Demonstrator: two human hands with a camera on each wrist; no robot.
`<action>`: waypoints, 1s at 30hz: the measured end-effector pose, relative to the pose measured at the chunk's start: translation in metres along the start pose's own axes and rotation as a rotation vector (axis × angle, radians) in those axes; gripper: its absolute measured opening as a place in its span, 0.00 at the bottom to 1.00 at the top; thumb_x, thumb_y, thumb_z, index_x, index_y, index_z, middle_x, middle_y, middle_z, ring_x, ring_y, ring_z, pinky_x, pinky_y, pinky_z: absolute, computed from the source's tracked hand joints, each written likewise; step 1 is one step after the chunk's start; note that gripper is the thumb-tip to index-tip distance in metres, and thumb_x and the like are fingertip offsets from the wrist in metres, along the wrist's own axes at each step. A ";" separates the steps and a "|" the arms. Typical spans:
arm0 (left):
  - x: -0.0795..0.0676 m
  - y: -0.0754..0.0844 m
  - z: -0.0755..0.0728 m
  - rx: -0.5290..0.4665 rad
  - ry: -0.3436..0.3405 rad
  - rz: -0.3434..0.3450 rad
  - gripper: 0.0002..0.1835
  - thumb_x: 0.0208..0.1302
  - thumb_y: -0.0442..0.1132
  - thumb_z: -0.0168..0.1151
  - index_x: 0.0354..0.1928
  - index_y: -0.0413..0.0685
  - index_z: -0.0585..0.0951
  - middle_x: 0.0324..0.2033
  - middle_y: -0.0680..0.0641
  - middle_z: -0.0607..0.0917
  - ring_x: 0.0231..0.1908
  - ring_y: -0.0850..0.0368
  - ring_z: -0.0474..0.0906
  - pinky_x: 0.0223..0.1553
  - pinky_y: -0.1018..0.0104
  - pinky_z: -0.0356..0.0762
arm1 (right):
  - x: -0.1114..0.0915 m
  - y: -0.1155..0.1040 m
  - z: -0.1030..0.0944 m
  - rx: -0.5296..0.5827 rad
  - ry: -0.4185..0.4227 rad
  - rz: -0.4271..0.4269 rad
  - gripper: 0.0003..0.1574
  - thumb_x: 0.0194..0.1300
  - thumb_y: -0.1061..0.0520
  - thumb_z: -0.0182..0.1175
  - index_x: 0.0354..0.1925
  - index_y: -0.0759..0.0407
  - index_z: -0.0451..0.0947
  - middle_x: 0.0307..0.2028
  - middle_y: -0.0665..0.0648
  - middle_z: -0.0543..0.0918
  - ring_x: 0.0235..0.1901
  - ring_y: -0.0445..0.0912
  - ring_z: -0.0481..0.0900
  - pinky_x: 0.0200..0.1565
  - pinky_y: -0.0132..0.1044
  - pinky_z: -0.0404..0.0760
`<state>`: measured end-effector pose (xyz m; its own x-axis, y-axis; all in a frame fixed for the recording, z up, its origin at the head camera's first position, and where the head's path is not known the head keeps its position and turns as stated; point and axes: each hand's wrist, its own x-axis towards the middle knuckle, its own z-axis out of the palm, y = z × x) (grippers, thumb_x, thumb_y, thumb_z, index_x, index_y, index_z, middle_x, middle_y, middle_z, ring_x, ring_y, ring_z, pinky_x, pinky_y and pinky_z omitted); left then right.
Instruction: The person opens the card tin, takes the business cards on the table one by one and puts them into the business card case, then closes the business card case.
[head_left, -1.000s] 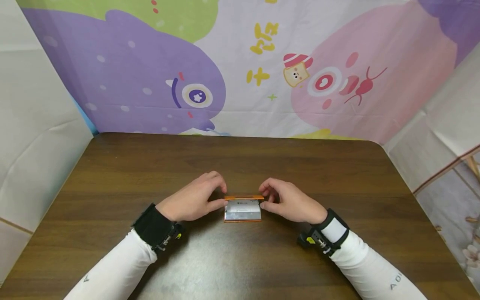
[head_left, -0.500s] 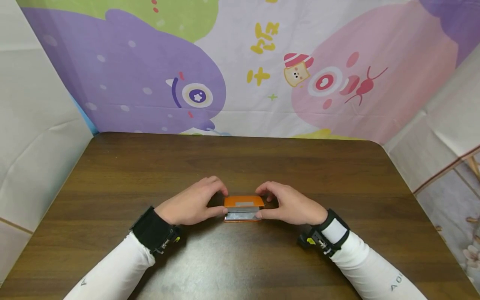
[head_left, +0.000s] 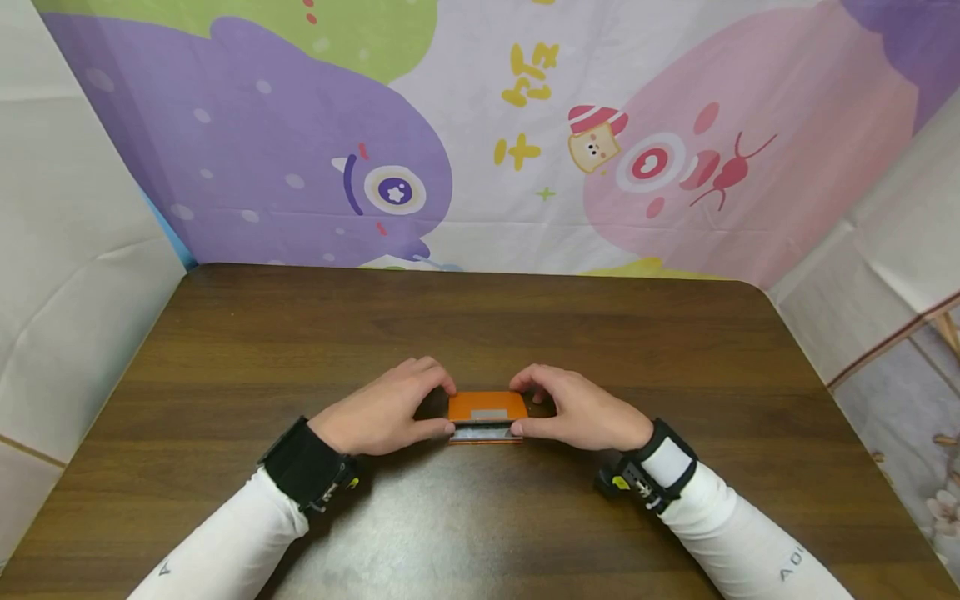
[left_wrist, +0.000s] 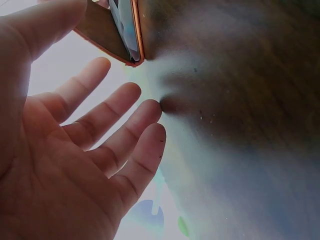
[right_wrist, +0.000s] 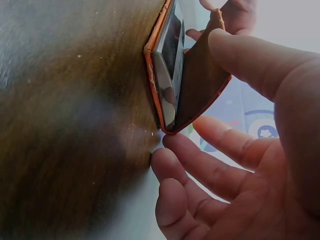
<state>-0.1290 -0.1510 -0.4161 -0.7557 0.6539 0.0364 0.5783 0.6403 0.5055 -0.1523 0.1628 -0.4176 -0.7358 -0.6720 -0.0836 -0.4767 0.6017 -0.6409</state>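
Observation:
On the table lies a small orange folding case (head_left: 486,403) with a grey patch near its flap's front edge. A shiny metal body (right_wrist: 167,85) sits inside it; in the head view just a strip shows beneath the half-lowered flap. My left hand (head_left: 382,408) is at the case's left side, its thumb by the flap's front corner and its other fingers loosely spread in the left wrist view. My right hand (head_left: 588,408) is on the right side. Its thumb touches the flap's edge, and its fingertips lie near the fold, gently bent.
The brown wooden table (head_left: 480,517) spreads around both hands. Behind it hangs a printed cloth (head_left: 495,133) with cartoon figures. White cloth panels (head_left: 75,233) flank the table. Each wrist wears a black strap with a camera.
The orange flap has swung from nearly upright down toward me, covering most of the metal body. Both thumbs have shifted slightly nearer to me with it.

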 end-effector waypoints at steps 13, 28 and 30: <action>0.001 0.001 0.003 -0.007 -0.006 0.023 0.30 0.67 0.56 0.75 0.64 0.49 0.80 0.57 0.51 0.81 0.55 0.54 0.75 0.61 0.53 0.77 | 0.001 -0.001 0.004 -0.025 -0.006 -0.009 0.37 0.64 0.43 0.78 0.64 0.55 0.77 0.56 0.50 0.81 0.50 0.46 0.78 0.57 0.45 0.81; 0.004 0.004 0.010 0.035 0.002 0.050 0.27 0.62 0.50 0.81 0.58 0.47 0.81 0.54 0.50 0.81 0.53 0.53 0.75 0.60 0.55 0.78 | 0.000 -0.002 0.012 -0.112 0.024 -0.024 0.39 0.61 0.44 0.81 0.63 0.53 0.76 0.56 0.50 0.77 0.54 0.45 0.74 0.58 0.45 0.79; 0.004 0.004 0.011 0.040 0.006 0.056 0.27 0.62 0.49 0.81 0.57 0.47 0.81 0.53 0.50 0.81 0.52 0.53 0.75 0.59 0.55 0.78 | 0.000 -0.002 0.013 -0.125 0.028 -0.031 0.39 0.61 0.44 0.81 0.63 0.54 0.76 0.57 0.50 0.77 0.55 0.46 0.73 0.60 0.46 0.78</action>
<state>-0.1264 -0.1411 -0.4232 -0.7239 0.6864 0.0689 0.6313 0.6189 0.4674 -0.1448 0.1559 -0.4265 -0.7321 -0.6798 -0.0432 -0.5539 0.6311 -0.5430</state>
